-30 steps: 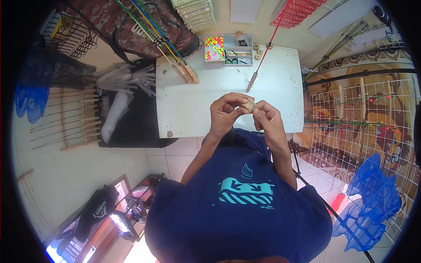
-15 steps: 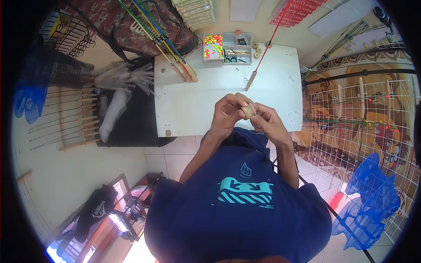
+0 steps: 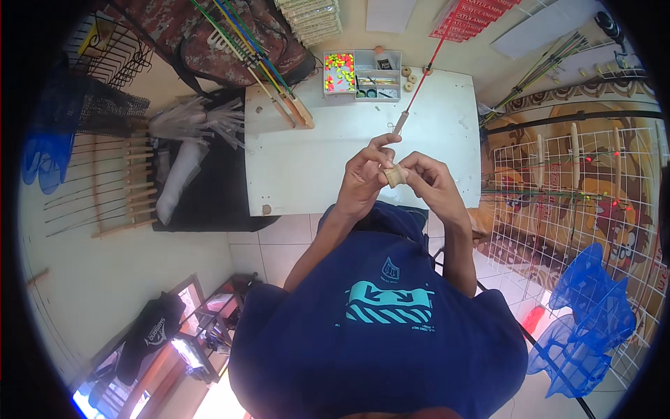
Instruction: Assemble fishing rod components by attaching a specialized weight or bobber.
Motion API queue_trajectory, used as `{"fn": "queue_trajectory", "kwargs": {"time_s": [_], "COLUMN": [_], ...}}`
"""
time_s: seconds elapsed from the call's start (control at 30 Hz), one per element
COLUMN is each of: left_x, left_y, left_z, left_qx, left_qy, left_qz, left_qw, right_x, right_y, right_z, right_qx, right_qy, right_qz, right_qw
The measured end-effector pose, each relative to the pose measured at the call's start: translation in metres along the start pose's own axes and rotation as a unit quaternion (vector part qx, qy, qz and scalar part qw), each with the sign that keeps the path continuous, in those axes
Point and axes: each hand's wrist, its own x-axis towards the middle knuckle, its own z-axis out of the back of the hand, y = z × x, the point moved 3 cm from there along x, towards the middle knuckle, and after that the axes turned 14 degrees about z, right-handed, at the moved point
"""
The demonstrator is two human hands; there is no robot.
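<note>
Here, the left hand [image 3: 363, 180] and the right hand [image 3: 436, 187] meet at one small tan spool [image 3: 396, 177].
The left hand pinches the spool from its left side, while one finger is lifted away, near the rod handle [image 3: 401, 121]. The right hand grips it from the right, with the fingers bent. Both forearms [image 3: 318, 250] lean inward, and the spool is seen against the near part of the white table [image 3: 307, 171].

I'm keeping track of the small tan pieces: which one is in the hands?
The spool-shaped piece, pinched between the left hand and the right hand; the other tan pieces sit beside the compartment box, untouched.
</note>
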Motion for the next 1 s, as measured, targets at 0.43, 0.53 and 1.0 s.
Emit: {"fn": "queue_trajectory", "kwargs": {"time_s": [0.43,0.53,1.0], "left_x": [-0.006,-0.006,-0.004], "left_y": [-0.001,-0.002,0.003], "left_z": [-0.001,-0.003,0.003], "left_qx": [0.055,0.055,0.085], "left_qy": [0.014,0.014,-0.043], "left_qz": [0.073,0.071,0.063], "left_qw": [0.996,0.996,0.993], "right_x": [0.015,0.021,0.034], "right_y": [0.012,0.019,0.038], "right_z": [0.012,0.012,0.003], "right_qx": [-0.148,-0.185,-0.282], "right_qy": [0.039,0.054,0.017], "right_qz": [0.016,0.024,0.031], "right_qw": [0.988,0.981,0.959]}}
